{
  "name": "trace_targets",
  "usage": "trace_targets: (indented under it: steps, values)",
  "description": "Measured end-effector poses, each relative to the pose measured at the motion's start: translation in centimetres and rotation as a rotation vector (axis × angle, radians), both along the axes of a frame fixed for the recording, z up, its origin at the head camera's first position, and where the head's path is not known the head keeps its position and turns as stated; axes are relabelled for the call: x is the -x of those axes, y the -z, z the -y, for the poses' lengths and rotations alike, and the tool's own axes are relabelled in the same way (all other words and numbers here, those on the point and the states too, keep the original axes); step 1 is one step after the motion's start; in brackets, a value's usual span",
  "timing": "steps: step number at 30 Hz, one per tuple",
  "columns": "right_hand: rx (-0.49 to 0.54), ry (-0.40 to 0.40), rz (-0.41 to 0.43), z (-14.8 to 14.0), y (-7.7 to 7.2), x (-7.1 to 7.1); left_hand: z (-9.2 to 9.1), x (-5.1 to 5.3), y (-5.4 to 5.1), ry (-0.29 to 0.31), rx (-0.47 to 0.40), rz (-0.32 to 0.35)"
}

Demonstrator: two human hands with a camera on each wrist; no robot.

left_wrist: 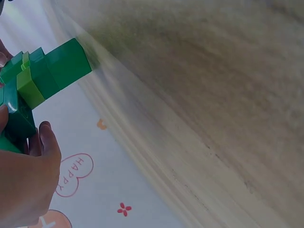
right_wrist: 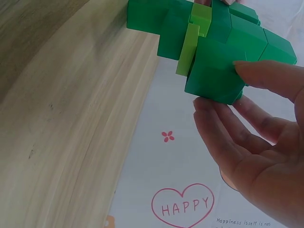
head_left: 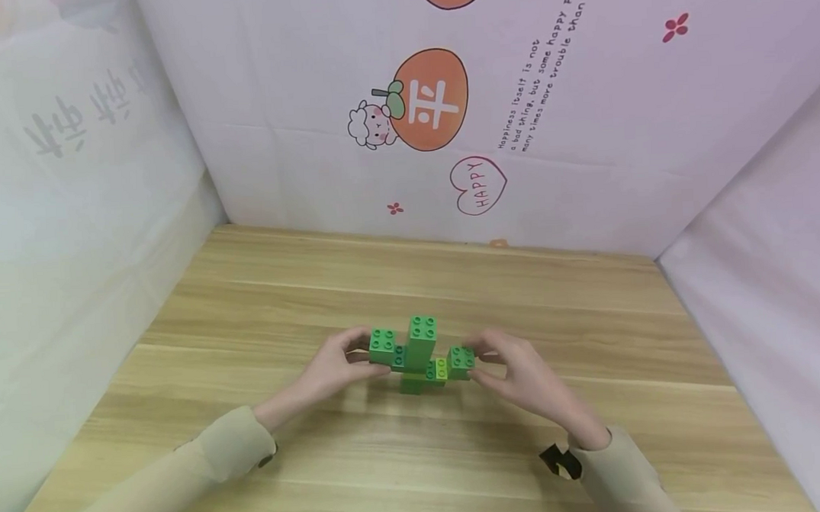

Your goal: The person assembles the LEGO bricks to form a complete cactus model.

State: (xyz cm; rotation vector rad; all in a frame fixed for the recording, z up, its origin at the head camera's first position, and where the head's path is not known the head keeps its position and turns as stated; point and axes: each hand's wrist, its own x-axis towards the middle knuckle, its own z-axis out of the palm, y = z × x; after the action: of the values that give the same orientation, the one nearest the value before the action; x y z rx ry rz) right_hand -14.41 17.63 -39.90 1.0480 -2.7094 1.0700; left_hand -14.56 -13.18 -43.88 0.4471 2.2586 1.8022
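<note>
A green building-block figure [head_left: 421, 355], shaped like a cactus with a tall middle column and an arm on each side, is between the two hands. My left hand [head_left: 339, 364] pinches the left arm's green block [head_left: 382, 341], thumb on the near side and fingers behind. My right hand [head_left: 525, 373] holds the right arm's green block [head_left: 461, 358] between thumb and fingers; the right wrist view shows the thumb on that block [right_wrist: 216, 69]. A light green block [head_left: 441, 368] sits inward of it. Whether the base touches the table cannot be told.
The figure is over a wood-grain table [head_left: 364, 472]. White printed cloth [head_left: 294, 123] with orange fruit drawings and a "HAPPY" heart [head_left: 479, 185] stands behind it. White cloth walls [head_left: 73, 248] enclose the left and right sides. A black object [head_left: 560, 461] is at the right sleeve.
</note>
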Motion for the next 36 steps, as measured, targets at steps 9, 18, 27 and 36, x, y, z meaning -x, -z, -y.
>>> trace_targets:
  steps: [9,18,27,36]
  values:
    - [0.031,-0.006,0.016,-0.2,0.2,0.1,-0.1,0.0,0.0,-0.012,0.044,-0.055]
    - [0.055,0.010,0.082,-0.7,0.4,0.8,-0.4,1.1,0.1,-0.030,0.050,0.014]
    - [0.067,0.046,0.189,-1.5,0.2,1.9,-1.1,2.3,-0.3,-0.062,0.113,0.057]
    - [0.101,0.084,0.304,-2.3,0.6,3.4,-1.7,3.8,-0.3,-0.081,0.150,0.110]
